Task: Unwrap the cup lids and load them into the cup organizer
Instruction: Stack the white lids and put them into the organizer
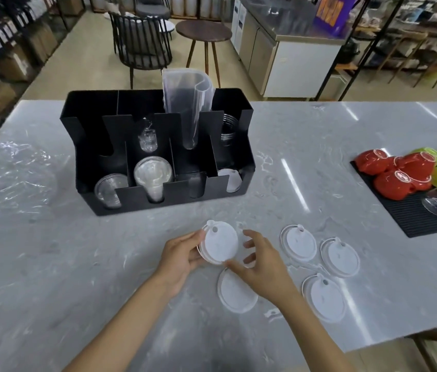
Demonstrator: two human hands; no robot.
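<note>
My left hand (182, 255) grips a small stack of white cup lids (220, 244), tilted up above the marble counter. My right hand (261, 267) is at the stack's right side, fingers spread, one fingertip touching its lower edge. Several loose white lids lie flat on the counter: one under my right hand (232, 294), and three to the right (299, 242), (340, 257), (324, 296). The black cup organizer (158, 194) stands behind, with clear lids (110, 187), (153, 174) in its left front slots and a white lid (232, 178) in the right front slot.
Crumpled clear plastic wrap (10, 173) lies on the counter at left. A tall clear sleeve (187, 103) stands in the organizer's back. At right, a black ribbed mat (413, 218) holds red and green cups and a glass. The counter's edge runs along the right front.
</note>
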